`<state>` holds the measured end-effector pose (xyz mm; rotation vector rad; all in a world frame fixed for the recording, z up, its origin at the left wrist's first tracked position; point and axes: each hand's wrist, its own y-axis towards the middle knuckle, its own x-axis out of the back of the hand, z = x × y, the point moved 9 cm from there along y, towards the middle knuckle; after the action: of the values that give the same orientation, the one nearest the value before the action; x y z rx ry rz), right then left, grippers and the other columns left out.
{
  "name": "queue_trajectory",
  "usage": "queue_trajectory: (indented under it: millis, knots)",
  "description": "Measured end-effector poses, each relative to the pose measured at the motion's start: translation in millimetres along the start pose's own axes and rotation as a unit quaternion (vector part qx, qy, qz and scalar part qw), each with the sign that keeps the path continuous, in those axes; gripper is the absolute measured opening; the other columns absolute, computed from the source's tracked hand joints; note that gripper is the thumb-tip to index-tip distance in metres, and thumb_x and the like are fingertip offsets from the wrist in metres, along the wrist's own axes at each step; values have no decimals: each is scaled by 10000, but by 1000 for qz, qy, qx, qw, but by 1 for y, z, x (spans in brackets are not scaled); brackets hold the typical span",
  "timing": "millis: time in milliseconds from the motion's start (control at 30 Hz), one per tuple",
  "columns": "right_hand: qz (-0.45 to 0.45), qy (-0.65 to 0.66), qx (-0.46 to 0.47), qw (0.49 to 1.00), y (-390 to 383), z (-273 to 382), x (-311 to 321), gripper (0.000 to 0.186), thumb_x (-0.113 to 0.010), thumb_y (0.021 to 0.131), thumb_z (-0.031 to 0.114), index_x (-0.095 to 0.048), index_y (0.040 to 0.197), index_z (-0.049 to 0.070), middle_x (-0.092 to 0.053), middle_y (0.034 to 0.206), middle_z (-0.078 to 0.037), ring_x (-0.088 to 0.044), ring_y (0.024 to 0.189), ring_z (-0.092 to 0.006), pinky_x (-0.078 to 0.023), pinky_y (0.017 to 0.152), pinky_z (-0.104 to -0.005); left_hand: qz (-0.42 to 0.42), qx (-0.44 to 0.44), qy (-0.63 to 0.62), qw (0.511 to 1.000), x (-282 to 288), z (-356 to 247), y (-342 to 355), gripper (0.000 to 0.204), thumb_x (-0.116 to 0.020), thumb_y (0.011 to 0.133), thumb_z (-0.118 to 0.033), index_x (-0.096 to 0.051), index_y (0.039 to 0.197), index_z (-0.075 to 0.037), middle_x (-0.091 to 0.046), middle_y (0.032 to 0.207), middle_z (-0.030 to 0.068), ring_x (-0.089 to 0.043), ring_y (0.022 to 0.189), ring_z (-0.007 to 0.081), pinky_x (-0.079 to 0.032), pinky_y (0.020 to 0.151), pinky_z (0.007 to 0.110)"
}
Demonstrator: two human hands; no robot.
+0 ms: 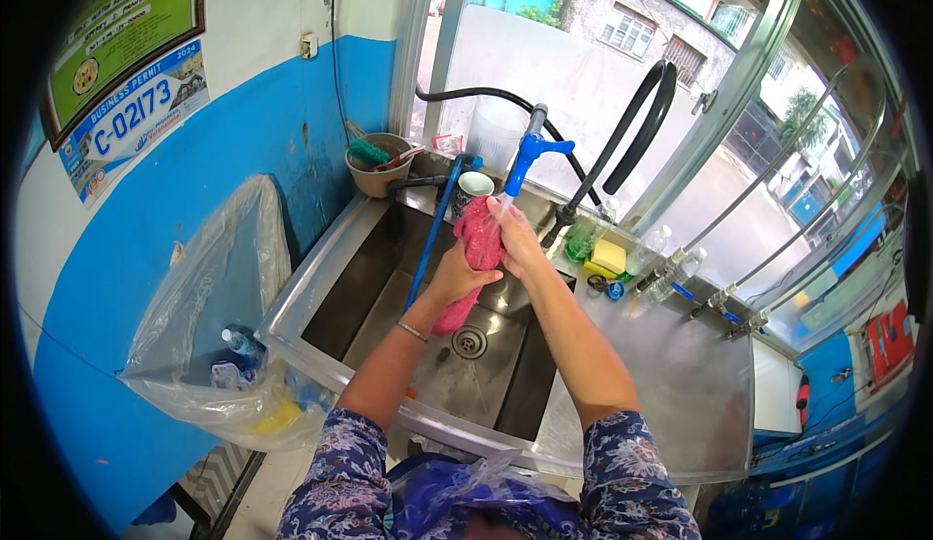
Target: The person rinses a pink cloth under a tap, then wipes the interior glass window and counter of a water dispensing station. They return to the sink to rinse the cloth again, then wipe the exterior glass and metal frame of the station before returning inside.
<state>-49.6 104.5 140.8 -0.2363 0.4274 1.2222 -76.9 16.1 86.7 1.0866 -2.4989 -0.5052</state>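
Observation:
Above the steel sink [342, 327], both hands are wrapped on a wet pink cloth [478, 217] beneath a blue tap [529, 156] on an upright pipe. My left hand [457, 276] grips the middle of the cloth, whose loose end hangs toward the drain [468, 343]. My right hand [517, 241] holds its upper part just below the spout, where water shows. A blue hose [428, 243] runs down into the basin behind my left hand. A patterned white cup [475, 183] stands on the back rim, left of the tap.
A plastic-lined bin [170, 326] with bottles is at the left. A bucket with brushes [374, 178] is at the back left, a black hose [666, 103] arches at right. Yellow sponge [608, 256], plastic bottles [657, 239] and valves with thin pipes [715, 299] line the back of the drainboard [661, 384].

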Motion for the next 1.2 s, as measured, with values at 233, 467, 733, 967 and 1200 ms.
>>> queue_trajectory:
  millis: [233,467,733,967,1200]
  knots:
    - [-7,-7,17,1000,-2,4,6,218,-676,931,214,-566,1034,56,-637,898,-71,-653,808,-188,-555,749,-347,88,27,30,995,-9,9,13,657,-867,640,-403,-610,1113,-26,-689,1024,194,-668,955,360,-513,833,426]
    - [-51,-36,121,991,-5,17,-11,207,-710,888,108,-567,1019,34,-610,807,-49,-622,683,-165,-536,634,-308,99,21,25,995,-16,11,29,607,-848,658,-327,-626,1178,-106,-690,1070,135,-657,979,317,-511,847,395]
    - [-133,-123,60,982,0,15,-6,351,-620,967,353,-522,776,77,-502,594,-8,-468,450,-110,-395,419,-260,83,177,58,979,-19,32,20,567,-785,721,-318,-620,1214,-92,-666,1136,156,-627,1060,296,-483,914,389]
    - [-172,-143,59,973,-2,8,-1,448,-556,989,435,-465,718,91,-408,496,-3,-388,359,-121,-308,350,-285,46,95,36,994,-29,46,23,270,-704,792,-241,-676,973,-43,-709,917,174,-673,911,360,-516,801,392]
    - [-209,-217,102,948,5,6,10,517,-567,969,480,-532,663,65,-508,527,-16,-496,429,-128,-355,407,-296,-21,115,55,992,-18,31,16,231,-699,812,-238,-686,872,-15,-694,837,224,-681,844,399,-519,717,436]
